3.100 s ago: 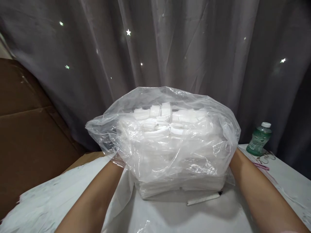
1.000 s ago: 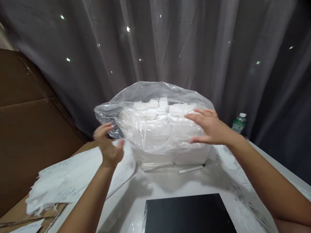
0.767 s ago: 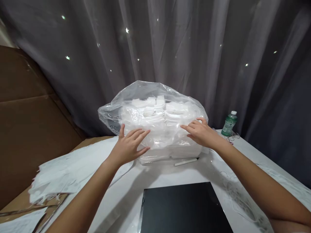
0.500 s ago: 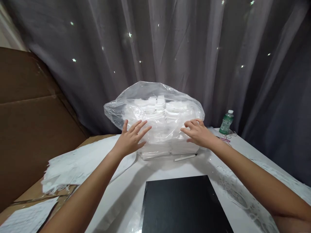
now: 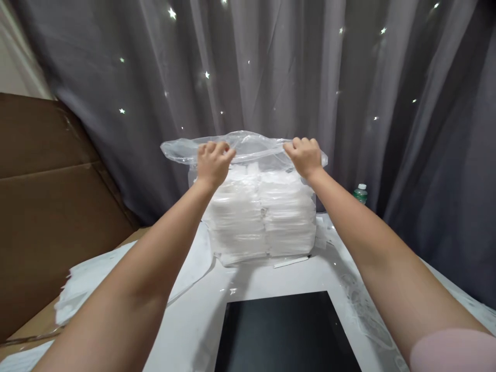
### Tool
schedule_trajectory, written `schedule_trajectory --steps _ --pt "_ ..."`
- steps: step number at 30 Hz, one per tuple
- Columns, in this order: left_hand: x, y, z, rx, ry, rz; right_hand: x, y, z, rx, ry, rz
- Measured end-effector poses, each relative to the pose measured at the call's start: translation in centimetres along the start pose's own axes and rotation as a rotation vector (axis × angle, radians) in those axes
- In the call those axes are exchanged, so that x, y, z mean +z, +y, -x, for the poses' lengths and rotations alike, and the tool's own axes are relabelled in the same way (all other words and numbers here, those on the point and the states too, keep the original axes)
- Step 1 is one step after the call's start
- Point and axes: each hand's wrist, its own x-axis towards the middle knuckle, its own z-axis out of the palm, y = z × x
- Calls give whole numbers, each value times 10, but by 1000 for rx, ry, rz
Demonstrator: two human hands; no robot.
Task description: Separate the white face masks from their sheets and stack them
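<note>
A large clear plastic bag (image 5: pixel 248 147) stands on the white table, its mouth raised and spread wide. Inside it, white flat packets (image 5: pixel 240 212) are stacked in two columns side by side. My left hand (image 5: pixel 214 161) is closed on the left part of the bag's rim, fingers curled over the film. On the right part of the same rim, my right hand (image 5: pixel 304 155) grips the plastic with its knuckles up. Both hands are above the stacks, at about the same height.
A black flat panel (image 5: pixel 284 333) lies in front of the bag, near a thin white strip (image 5: pixel 291 262). White sheets (image 5: pixel 93 274) and a cardboard box (image 5: pixel 50 206) are at left. A green bottle (image 5: pixel 360 194) stands at right, partly behind my forearm. A grey curtain (image 5: pixel 263 77) hangs behind.
Both hands have risen from the bag's front and closed on its rim. The film that drooped over the front of the stacks is now lifted, uncovering more of the packets' front.
</note>
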Motion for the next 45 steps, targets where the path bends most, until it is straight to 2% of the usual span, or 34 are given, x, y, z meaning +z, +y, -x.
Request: schedule_trajectory --steps 2,7,10,13,15,18,22,24,27,30,32,33,35,38,41,45 --pt "5 1 -9 39 -184 -48 8 2 -12 -49 -97 -1" --pt "27 0 -14 -74 -389 -58 34 -9 -16 72 -204 -19" --pt "47 -1 -4 -117 -598 -30 60 -24 -4 123 -392 -83" --pt "65 -3 10 -133 -724 -1 88 -33 9 115 -582 -171" --pt "74 -5 16 -137 -744 20 101 -35 15 107 -645 -222" --pt "78 -6 20 -126 -701 69 106 -35 17 115 -645 -271" --pt "62 -10 31 -74 -475 171 87 -35 21 130 -471 -324" --pt "47 -13 51 -47 -334 208 70 -34 27 138 -333 -365" --pt "23 -20 102 -12 -199 241 41 -31 49 169 -150 -417" --pt "7 -32 172 3 -172 262 18 -38 94 190 -25 -493" --pt "2 -44 219 12 -221 266 8 -51 134 151 75 -701" --pt "1 -51 241 -28 -266 237 6 -60 155 114 48 -782" --pt "0 -66 279 -184 -397 194 3 -80 195 -6 -118 -878" --pt "-1 -81 315 -385 -505 187 4 -110 239 -115 -360 -913" --pt "-2 -81 329 -410 -551 241 5 -132 265 -112 -517 -954" --pt "5 -66 323 -464 -574 345 3 -153 289 -105 -639 -1043"
